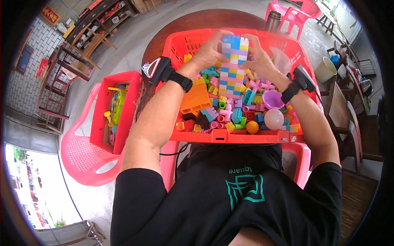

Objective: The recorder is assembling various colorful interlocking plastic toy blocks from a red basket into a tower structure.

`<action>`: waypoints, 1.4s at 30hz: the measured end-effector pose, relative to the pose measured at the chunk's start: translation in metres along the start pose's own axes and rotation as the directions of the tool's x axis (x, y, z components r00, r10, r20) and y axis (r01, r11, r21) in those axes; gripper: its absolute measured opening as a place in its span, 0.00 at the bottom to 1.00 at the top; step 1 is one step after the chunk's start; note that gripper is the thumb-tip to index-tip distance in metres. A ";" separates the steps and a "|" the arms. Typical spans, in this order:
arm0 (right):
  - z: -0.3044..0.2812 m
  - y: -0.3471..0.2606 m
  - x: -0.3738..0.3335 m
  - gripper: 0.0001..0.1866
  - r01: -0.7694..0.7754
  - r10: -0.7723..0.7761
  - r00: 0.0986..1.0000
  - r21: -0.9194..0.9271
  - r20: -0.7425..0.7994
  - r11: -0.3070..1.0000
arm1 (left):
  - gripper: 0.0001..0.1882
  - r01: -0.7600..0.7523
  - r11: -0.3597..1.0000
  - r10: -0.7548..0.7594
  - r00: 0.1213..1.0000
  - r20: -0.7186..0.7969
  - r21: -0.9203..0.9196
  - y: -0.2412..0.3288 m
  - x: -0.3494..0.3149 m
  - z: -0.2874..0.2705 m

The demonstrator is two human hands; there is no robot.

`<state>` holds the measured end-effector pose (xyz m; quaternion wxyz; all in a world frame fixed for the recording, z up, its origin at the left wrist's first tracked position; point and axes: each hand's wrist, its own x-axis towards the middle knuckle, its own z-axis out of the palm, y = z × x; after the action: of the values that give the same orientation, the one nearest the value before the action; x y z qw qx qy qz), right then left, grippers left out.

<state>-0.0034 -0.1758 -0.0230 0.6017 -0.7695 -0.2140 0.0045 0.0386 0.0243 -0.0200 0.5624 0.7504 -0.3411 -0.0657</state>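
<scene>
A tall tower of toy building blocks (232,74), in rows of blue, yellow, white, pink and lilac, rises from the loose pieces in a red plastic basket (230,137). My left hand (209,52) grips the tower's upper left side. From the right, my right hand (259,58) presses its fingers against the upper part. Around the tower's foot lie several blocks and pipe-shaped pieces, an orange box-like piece (195,98), a purple bowl (272,99), a whitish ball (273,119) and a small orange ball (252,127).
The basket rests on a round brown table (172,30), with a dark metal flask (273,20) behind it. To the left, a red box (123,127) of toys stands on a pink plastic chair (84,153). A cream bucket (325,69) and wooden furniture are at the right.
</scene>
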 end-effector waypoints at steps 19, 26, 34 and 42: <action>-0.005 -0.004 0.003 0.42 0.011 -0.006 0.999 -0.158 0.032 0.987 | 0.19 -0.005 0.998 0.000 0.995 -0.099 -0.058 0.011 -0.006 -0.002; -0.023 -0.025 0.000 0.39 0.064 -0.035 0.996 -0.388 0.082 0.920 | 0.18 0.100 0.995 -0.098 0.991 -0.094 0.016 0.004 -0.006 0.001; -0.068 -0.002 0.010 0.23 0.036 -0.075 0.993 -0.380 -0.089 0.924 | 0.18 0.057 0.995 -0.045 0.988 -0.146 0.080 0.009 -0.007 -0.003; -0.082 0.016 0.009 0.09 0.283 -0.276 0.954 -0.664 0.120 0.692 | 0.18 0.034 0.979 0.004 0.982 -0.189 0.199 -0.004 -0.003 -0.007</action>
<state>0.0316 -0.2517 -0.0132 0.2746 -0.8929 -0.3186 -0.1605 0.0413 0.0317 -0.0222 0.5128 0.8088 -0.2856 0.0360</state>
